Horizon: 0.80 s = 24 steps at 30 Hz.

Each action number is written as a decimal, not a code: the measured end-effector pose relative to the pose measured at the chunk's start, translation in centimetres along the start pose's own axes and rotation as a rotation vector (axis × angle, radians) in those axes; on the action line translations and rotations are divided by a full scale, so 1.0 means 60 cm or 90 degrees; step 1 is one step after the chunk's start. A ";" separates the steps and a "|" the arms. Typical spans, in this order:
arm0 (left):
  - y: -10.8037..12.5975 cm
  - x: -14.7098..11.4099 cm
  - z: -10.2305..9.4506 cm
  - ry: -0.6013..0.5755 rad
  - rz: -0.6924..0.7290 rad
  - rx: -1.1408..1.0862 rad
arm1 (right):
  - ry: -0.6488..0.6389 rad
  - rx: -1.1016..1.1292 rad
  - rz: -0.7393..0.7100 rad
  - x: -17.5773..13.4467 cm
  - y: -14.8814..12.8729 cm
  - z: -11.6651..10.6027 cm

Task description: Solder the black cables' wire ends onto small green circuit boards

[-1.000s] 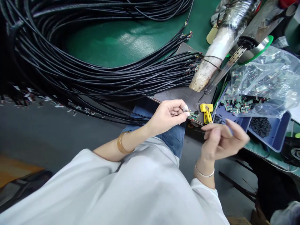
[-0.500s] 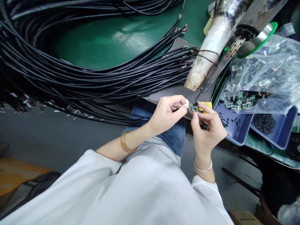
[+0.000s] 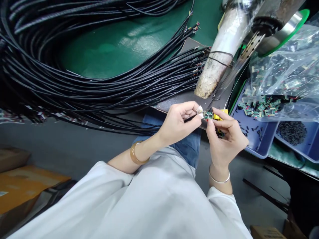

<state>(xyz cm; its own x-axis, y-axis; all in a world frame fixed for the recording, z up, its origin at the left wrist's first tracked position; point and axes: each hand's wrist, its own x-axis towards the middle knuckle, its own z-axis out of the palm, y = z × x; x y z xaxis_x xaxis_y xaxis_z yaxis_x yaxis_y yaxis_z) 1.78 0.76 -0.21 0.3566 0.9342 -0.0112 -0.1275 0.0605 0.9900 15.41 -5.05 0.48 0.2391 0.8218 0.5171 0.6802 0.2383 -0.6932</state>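
Observation:
My left hand [image 3: 177, 121] pinches the end of a black cable [image 3: 190, 118] between thumb and forefinger; white wrapping covers those fingertips. Facing it, my right hand [image 3: 225, 134] has its thumb and fingers closed on a small green circuit board [image 3: 208, 115]. The board meets the cable's end, though whether the wires are joined to it is too small to tell. Just above the board, a soldering iron [image 3: 251, 49] on a fixed mount points down towards it. A yellow piece [image 3: 220, 114] lies behind my right fingertips.
A thick bundle of black cables [image 3: 104, 89] covers the left of the green table [image 3: 104, 43]. A wrapped fume pipe [image 3: 215, 56] slants down from above. On the right are a solder spool [image 3: 284, 36], blue trays [image 3: 261, 149] and a plastic bag [image 3: 294, 66] of boards.
The board now sits flatter and in line with the cable end between my hands. Both hands have shifted slightly right in view, and the camera view has moved a little.

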 end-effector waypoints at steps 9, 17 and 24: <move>0.001 0.004 0.001 0.020 -0.010 -0.004 | -0.008 -0.015 -0.044 0.002 0.003 -0.001; 0.013 0.009 0.003 0.004 0.014 -0.031 | -0.012 -0.027 -0.057 0.012 -0.006 -0.008; 0.024 0.011 0.001 -0.003 -0.038 -0.082 | -0.022 -0.034 -0.091 0.011 -0.014 -0.013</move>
<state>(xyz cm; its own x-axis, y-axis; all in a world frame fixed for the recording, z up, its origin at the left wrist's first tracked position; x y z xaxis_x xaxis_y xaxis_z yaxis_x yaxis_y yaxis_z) 1.88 1.42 1.23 0.3708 0.9261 -0.0690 -0.2231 0.1609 0.9614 15.51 -5.11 1.80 0.1136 0.7991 0.5903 0.7415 0.3272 -0.5857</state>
